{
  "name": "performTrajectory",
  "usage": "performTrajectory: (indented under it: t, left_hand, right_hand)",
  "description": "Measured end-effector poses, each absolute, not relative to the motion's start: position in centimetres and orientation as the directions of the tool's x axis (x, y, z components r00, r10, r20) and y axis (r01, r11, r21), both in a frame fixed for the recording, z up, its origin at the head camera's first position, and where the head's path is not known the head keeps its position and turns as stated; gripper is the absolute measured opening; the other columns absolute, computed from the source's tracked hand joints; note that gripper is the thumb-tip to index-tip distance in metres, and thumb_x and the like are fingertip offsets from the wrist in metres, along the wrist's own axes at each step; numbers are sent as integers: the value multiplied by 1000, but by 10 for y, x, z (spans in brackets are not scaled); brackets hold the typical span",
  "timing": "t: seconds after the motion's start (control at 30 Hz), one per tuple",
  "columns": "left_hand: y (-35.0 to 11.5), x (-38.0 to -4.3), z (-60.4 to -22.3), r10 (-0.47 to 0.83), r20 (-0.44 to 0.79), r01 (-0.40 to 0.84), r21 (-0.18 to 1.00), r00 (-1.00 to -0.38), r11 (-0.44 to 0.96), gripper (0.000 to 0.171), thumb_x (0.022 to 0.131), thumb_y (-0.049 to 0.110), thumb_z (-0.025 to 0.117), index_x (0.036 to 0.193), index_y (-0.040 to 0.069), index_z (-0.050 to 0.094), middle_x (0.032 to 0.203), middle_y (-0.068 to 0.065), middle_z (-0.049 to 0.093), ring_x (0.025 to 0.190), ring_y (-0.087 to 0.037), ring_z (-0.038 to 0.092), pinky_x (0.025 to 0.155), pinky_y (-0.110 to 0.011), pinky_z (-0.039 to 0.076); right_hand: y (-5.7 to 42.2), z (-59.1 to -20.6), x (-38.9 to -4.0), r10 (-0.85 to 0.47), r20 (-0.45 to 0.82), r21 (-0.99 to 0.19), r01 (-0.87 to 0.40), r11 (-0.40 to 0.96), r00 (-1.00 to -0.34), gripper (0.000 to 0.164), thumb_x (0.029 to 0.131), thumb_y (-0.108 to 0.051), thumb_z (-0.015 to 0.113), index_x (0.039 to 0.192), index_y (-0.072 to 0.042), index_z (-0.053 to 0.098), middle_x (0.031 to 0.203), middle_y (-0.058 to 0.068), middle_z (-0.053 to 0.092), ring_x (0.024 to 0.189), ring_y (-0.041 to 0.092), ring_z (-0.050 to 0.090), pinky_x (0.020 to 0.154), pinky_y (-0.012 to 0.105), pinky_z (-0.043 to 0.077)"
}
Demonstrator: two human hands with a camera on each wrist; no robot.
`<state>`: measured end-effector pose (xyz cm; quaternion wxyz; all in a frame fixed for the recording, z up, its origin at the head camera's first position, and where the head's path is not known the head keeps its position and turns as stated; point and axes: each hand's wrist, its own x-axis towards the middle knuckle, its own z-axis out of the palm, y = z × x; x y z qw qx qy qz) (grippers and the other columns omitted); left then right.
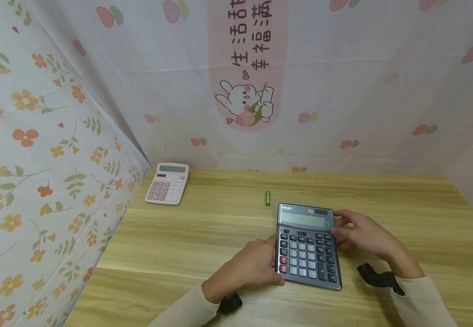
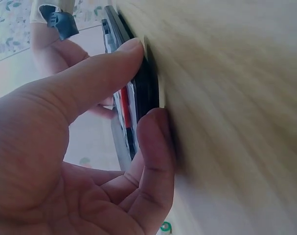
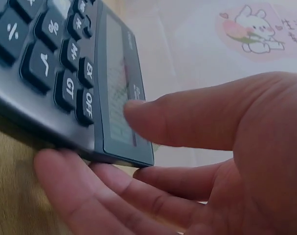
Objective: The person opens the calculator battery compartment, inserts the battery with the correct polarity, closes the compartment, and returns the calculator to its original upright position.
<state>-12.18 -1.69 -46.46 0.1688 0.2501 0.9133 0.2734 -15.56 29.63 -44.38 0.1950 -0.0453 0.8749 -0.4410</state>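
A wood-grain tabletop [image 1: 204,231] is stretching under the gray calculator [image 1: 307,246] — a green battery [image 1: 267,198] is lying near its top-left corner, a white calculator [image 1: 167,184] resting well leftward.

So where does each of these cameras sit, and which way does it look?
Head: worn on the head, looking forward and down over the table; left hand, right hand and both sleeves show.
Left wrist: worn on that wrist, looking past the left hand at the side edge of the dark calculator; the right hand shows beyond.
Right wrist: worn there, looking past the right hand at the dark calculator's display.
Shared: head and right wrist both show the rabbit print.
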Motion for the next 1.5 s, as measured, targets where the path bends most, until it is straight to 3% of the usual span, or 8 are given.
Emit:
performTrajectory:
  t: [0.37,0.77,1.2,1.5]
  left_hand:
    - [10,-134,-467,589,-137,448,520,-796,727,84,72,34,106,137,7,60,89,9,66,83,-8,61,78,-24,55]
    - [37,-140,-466,591,-147,449,514,-794,731,77,75,37,105,132,11,61,90,9,68,81,-6,62,74,-23,53]
    - [52,-143,-472,596,-143,458,508,-790,729,68,76,39,103,124,16,60,73,14,58,68,-4,57,62,-19,45]
    - [49,-143,-470,596,-163,430,547,-786,718,65,79,36,101,126,13,62,73,16,59,65,-2,56,60,-18,45]
  right_hand:
    - [317,-447,-158,-255,-309,-777,89,624,-916,74,109,-10,63,163,21,22,135,38,56,101,32,73,82,43,66]
    - [337,-443,-158,-257,-296,-789,84,609,-920,68,111,-9,60,162,21,25,144,45,49,111,39,71,83,45,66]
    - [348,-440,-159,-216,-303,-755,96,648,-928,67,112,-14,60,159,23,29,153,49,42,122,52,66,87,50,65]
    - [346,-440,-158,-209,-316,-758,114,642,-925,70,113,-15,60,160,23,25,153,49,42,126,55,63,90,53,64]
